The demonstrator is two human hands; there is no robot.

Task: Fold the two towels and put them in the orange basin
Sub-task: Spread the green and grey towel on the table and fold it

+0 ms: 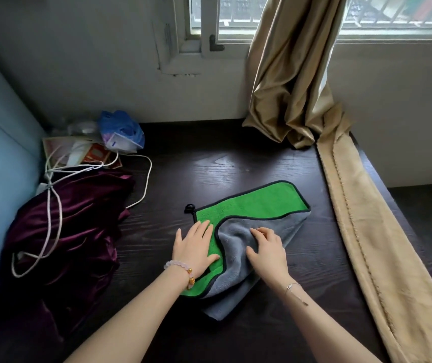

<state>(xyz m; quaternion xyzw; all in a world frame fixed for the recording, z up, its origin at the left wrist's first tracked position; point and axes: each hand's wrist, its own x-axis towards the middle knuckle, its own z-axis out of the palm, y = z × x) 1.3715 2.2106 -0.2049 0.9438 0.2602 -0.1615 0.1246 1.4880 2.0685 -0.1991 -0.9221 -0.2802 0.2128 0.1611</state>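
Both hands are working the towel (pixel 256 203), lying mid-frame on the dark worktop (pixel 209 166): the left hand (pixel 195 247) is pressing flat on green, the right hand (pixel 267 251) is curling its fingers (pixel 258 233) into the grey fold, seemingly pinching it. It is looking soft and floppy (best taken by its bound edge). Purple cloth (pixel 65 226) and cord (pixel 52 195) are crowding the left; no basin is showing.

Left hand (pixel 195 247): bead bracelet (pixel 174 263) at wrist, pale pink round beads, gold charms. Right hand (pixel 268 254): thin silver chain (pixel 292 286) at wrist, loose tail. Forearms bare.
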